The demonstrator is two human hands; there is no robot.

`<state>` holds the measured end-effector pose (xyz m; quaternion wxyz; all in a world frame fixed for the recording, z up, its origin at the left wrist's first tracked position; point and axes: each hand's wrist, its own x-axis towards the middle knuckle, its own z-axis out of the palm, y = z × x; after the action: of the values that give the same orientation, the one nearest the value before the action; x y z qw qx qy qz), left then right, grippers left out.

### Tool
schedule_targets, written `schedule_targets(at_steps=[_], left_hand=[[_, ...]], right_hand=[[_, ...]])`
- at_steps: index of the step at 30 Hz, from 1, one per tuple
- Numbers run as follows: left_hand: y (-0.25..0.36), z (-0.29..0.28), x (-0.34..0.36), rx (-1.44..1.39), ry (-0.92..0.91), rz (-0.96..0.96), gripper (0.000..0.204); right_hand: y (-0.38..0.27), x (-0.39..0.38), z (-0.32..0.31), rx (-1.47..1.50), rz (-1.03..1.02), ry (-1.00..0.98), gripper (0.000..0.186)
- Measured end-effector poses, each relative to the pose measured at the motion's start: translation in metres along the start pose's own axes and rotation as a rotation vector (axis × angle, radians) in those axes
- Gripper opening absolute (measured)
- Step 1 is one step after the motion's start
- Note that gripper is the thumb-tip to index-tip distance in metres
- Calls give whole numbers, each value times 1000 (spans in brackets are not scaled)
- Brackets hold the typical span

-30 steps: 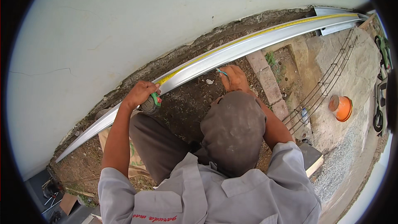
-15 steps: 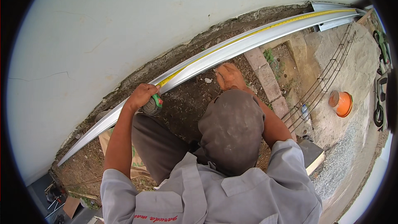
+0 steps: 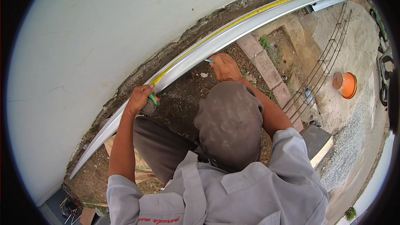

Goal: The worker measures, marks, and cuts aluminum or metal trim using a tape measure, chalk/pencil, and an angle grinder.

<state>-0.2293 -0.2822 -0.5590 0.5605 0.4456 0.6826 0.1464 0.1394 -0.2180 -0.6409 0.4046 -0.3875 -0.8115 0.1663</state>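
A long silver metal channel (image 3: 216,43) runs diagonally along the foot of the wall. The yellow blade (image 3: 250,14) of a tape measure lies stretched along it toward the far right. My left hand (image 3: 138,99) is closed on the green and dark tape measure (image 3: 153,102) at the channel's near edge, its thumb by the blade. My right hand (image 3: 227,68) is closed round a thin light-blue pen or pencil (image 3: 209,61), whose end points at the channel from just below its edge. Most of the pen is hidden in my fingers.
A pale wall (image 3: 104,29) rises beyond the channel. Right of my hand stand bricks (image 3: 266,69), a wire rebar cage (image 3: 323,64), a plastic bottle (image 3: 308,96) and an orange bucket (image 3: 345,85). Gravel (image 3: 343,158) lies farther right. A paper sack (image 3: 142,166) lies beside my left leg.
My right hand has turned and lifted slightly toward the channel, so the blue pen now shows. My left hand still grips the tape measure. The whole view has shifted a little.
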Motion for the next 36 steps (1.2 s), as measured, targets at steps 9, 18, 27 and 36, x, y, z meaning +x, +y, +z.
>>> schedule_targets(at_steps=[9,18,27,36], left_hand=[[-4,1,5,-71,52,-11,37],[-2,1,6,-12,44,-1,39],[-28,-11,19,183,82,85,40],[-15,-6,13,57,38,12,39]], right_hand=[[5,5,-3,-60,-88,-55,22],[7,6,-6,-61,-161,6,18],[8,9,0,-121,-205,19,17],[15,6,5,-136,-200,-102,15]])
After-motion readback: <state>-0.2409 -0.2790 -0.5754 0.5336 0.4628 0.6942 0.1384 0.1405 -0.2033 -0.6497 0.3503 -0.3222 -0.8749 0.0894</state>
